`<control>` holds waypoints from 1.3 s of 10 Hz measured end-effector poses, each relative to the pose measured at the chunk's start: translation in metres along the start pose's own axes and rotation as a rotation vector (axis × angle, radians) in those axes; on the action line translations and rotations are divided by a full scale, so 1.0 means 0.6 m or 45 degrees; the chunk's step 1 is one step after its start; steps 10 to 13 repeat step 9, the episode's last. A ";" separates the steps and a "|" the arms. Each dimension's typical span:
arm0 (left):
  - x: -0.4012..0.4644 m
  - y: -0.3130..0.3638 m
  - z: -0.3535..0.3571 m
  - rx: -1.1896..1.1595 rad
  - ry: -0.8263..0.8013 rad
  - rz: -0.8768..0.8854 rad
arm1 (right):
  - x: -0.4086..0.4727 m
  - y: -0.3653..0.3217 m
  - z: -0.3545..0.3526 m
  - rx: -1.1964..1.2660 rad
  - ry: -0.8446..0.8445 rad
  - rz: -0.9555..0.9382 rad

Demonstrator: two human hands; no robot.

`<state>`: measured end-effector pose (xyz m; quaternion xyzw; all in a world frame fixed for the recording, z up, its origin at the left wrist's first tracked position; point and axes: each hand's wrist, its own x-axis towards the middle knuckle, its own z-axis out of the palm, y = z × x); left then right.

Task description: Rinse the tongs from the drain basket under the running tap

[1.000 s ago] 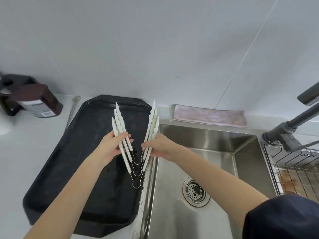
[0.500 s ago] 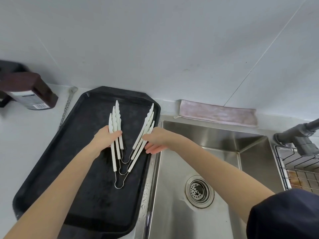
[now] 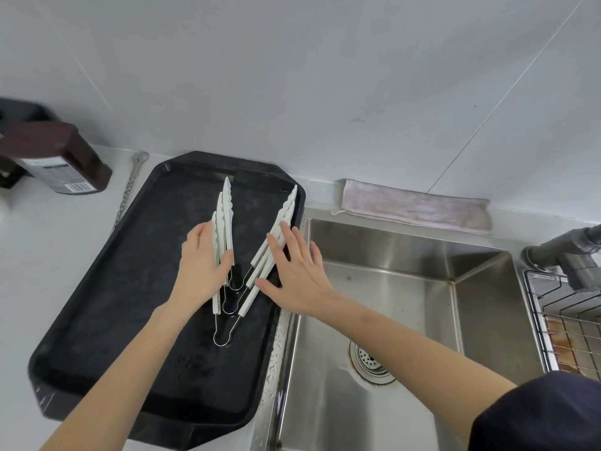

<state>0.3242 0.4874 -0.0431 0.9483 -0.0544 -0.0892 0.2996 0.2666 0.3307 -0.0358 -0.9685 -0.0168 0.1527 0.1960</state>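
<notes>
Sink [image 3: 406, 369] nearest us, dry drain, no water visible. Our right hand [image 3: 294, 271] flat, fingers spread, grasping nothing, resting by right arms of tongs [image 3: 257, 271]. Our left hand [image 3: 203, 268] fingers loosely together, pressing left arms flat. Tongs nested, splayed in V on black tray [image 3: 97, 304], likely laid to dry. Tap [image 3: 566, 255] far right above drain basket [image 3: 559, 314].

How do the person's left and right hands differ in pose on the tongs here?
The left hand lies over the tongs' left arms with fingers together, pointing away; the right hand has fingers spread and flat. The left hand sits wholly over the black tray; the right hand reaches in from above the sink side. Both press open-palmed, neither gripping.
</notes>
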 end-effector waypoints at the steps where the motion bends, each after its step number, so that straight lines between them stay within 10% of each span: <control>1: 0.002 -0.007 0.003 -0.001 -0.021 0.046 | 0.015 0.012 0.011 -0.040 -0.001 -0.012; 13: 0.011 0.086 -0.040 0.256 -0.008 0.117 | -0.017 0.040 -0.096 -0.134 0.172 0.009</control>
